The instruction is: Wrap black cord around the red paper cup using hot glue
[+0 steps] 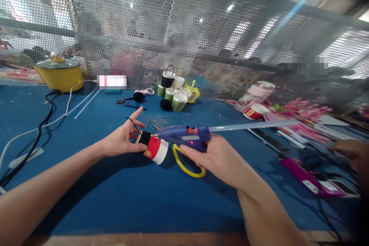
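Observation:
My left hand (122, 138) holds a small red and white paper cup (155, 149) with a black band and a thin black loop at one end. The cup lies tilted on its side, its white rim toward the right. In my right hand (217, 157) is a blue glue gun (184, 135) with a small red light. A long clear glue stick (253, 125) sticks out of its back. The gun's nozzle points left and meets the black band, though contact is too small to tell. A yellow ring (188, 172) hangs below the gun beside my right fingers.
Behind stand several green and white cups (179, 100), a black ball (165, 104) and pliers (123, 102). A yellow pot (62, 75) and cables are left. On the right are a phone (268, 141), a purple power strip (311, 178), pink pieces (305, 109) and another person's hand (347, 149).

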A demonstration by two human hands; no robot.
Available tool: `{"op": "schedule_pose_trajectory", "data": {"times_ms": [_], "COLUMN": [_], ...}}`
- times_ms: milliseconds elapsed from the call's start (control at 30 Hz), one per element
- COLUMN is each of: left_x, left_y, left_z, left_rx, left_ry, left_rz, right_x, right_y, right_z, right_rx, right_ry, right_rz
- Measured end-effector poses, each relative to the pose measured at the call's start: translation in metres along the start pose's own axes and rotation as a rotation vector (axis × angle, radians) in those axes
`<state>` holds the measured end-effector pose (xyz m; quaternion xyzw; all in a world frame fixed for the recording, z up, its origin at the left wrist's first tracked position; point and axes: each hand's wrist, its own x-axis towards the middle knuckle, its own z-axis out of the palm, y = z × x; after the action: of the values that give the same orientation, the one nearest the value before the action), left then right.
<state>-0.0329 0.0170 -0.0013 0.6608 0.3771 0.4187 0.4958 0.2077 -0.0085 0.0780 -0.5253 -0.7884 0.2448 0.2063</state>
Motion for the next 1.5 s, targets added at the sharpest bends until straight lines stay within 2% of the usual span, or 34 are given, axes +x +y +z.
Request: {"op": "schedule_pose_trajectory", "data": {"times_ms": [100,233,333,467,600,1233,1367,1500], "left_x": [0.0,0.001,0.001,0.001,0.0,0.001,0.001,0.001], "left_y": [0.002,0.001,-0.002,-0.003,-0.004,-0.001,-0.005,-0.008], "left_z": [0.001,0.001,0.0,-0.001,-0.001,0.0,-0.001,-0.002], "left_rx": [0.008,0.012,0.029,0.032,0.042,0.044,0.043,0.051], "left_ry": [0.014,0.019,0.018,0.016,0.018,0.015,0.003,-0.042], "left_rz": [-0.024,-0.042,-0.031,-0.009,-0.004,-0.018,0.014,0.092], "right_x": [-0.002,-0.003,-0.003,-0.002,-0.003,-0.008,-0.008,-0.004], "right_y": [0.0,-0.002,-0.002,-0.001,-0.002,-0.002,-0.003,-0.002], "right_z": [0.0,0.002,0.003,0.004,0.005,0.006,0.005,0.004], "right_rx": [-0.06,-0.122,-0.134,-0.148,-0.122,-0.17,-0.153,-0.134], "right_ry": [0.013,-0.051,-0.046,0.004,-0.035,-0.011,-0.047,-0.015], "right_rz": [-0.084,-0.091,-0.12,-0.112,-0.123,-0.122,-0.11,-0.085]}}
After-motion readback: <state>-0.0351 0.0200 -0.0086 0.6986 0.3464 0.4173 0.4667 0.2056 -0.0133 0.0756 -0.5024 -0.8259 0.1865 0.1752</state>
